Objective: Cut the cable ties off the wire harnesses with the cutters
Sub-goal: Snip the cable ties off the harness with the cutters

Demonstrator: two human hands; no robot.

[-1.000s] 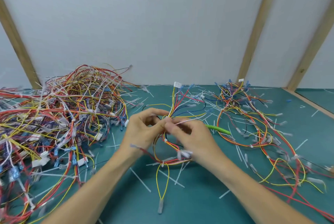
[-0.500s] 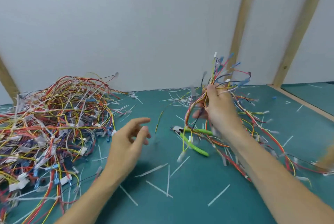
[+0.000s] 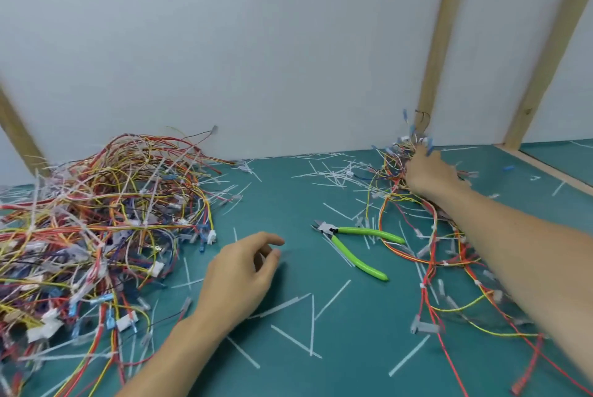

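- Green-handled cutters (image 3: 353, 244) lying flat on the teal surface (image 3: 321, 374), handles spread apart, between the two hands and touched by neither.
- Loose wire harnesses (image 3: 426, 262) spread out just right of the cutters, red, yellow and orange strands running under the right forearm toward the near right edge.
- Right hand (image 3: 430, 173) reached far out to the back of that spread, down on a bundle of wires (image 3: 409, 143) whose blue terminals stick up past the fingers; fingers blurred, so cannot tell whether gripping or merely resting on it.
- Left hand (image 3: 242, 271) hanging just above the surface left of the cutters, fingers loosely curled, nothing held.
- Large tangled heap of harnesses (image 3: 96, 220) piled at left, with white connectors and white cable ties visible among the strands.
- Cut white tie pieces (image 3: 332, 298) scattered over the surface, thickest along the back near the wall.
- White wall panel (image 3: 256, 43) behind, crossed by slanted wooden battens (image 3: 438, 43).
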